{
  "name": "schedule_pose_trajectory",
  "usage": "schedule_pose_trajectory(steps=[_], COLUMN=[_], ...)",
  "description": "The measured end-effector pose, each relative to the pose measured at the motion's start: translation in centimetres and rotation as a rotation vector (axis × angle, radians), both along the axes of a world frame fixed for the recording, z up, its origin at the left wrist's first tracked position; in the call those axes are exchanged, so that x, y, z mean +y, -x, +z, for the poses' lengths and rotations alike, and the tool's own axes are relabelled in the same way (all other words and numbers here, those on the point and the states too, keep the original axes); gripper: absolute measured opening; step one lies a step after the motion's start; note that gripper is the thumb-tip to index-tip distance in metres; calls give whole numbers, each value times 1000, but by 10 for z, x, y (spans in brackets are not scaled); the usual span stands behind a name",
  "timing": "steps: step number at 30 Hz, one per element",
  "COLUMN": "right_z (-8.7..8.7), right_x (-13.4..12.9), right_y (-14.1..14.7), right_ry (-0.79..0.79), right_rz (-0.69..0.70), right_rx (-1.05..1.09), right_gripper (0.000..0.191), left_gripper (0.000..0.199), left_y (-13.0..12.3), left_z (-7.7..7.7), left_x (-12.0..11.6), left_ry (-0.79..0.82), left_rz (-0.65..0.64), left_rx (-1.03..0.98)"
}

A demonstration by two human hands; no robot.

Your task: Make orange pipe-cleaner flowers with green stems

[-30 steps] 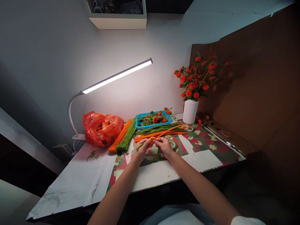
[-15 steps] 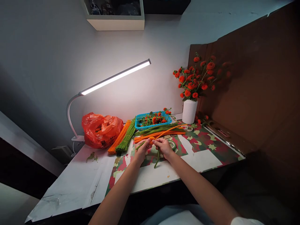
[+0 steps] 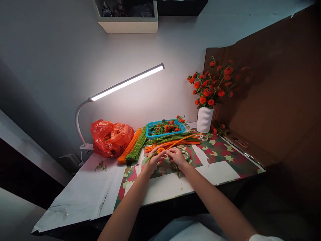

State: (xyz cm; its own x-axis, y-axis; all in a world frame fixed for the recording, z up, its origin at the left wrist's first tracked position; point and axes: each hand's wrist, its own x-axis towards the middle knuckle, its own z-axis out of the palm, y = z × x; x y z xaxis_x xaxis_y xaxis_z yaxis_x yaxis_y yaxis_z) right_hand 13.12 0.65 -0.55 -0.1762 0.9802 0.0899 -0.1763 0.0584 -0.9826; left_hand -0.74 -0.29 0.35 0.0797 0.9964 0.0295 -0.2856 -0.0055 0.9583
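My left hand (image 3: 152, 161) is closed around a small orange pipe-cleaner flower (image 3: 161, 150), its face turned up between thumb and fingers. A green pipe cleaner (image 3: 149, 157) sticks out at the left of that hand. My right hand (image 3: 177, 158) pinches close beside the flower, at the near end of a long orange pipe cleaner (image 3: 184, 139) that slants up to the right. Below the right palm hangs a green pipe-cleaner end (image 3: 178, 171); where it joins is hidden by the fingers.
Behind the hands are a blue basket (image 3: 153, 136) of finished flowers, bundled green stems (image 3: 136, 149) and a red plastic bag (image 3: 110, 137). Green tape (image 3: 186, 155) lies by the right wrist. A white vase (image 3: 205, 120) of orange flowers stands back right, a lamp (image 3: 127, 82) overhead.
The orange flower has turned to show its face, and my left fingers have straightened beneath it. The green end under my right hand has swung rightward. The whole view shifted slightly.
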Motion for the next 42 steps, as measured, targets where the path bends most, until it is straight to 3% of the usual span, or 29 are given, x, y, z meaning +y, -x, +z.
schedule_pose_trajectory(steps=[5, 12, 28, 42], right_z=[-5, 3, 8, 10], right_x=[4, 0, -1, -2], right_y=[1, -2, -3, -7], right_ry=[-139, -355, -392, -426], right_rz=[17, -6, 12, 14], right_rx=[-153, -311, -342, -368], right_gripper=[39, 31, 28, 30], left_gripper=[42, 40, 32, 30], left_y=[-1, 9, 21, 27], left_z=[0, 2, 4, 7], left_x=[0, 7, 15, 16], left_ry=[-11, 100, -3, 6], left_rz=[-11, 33, 153, 197], left_rx=[-59, -45, -111, -104])
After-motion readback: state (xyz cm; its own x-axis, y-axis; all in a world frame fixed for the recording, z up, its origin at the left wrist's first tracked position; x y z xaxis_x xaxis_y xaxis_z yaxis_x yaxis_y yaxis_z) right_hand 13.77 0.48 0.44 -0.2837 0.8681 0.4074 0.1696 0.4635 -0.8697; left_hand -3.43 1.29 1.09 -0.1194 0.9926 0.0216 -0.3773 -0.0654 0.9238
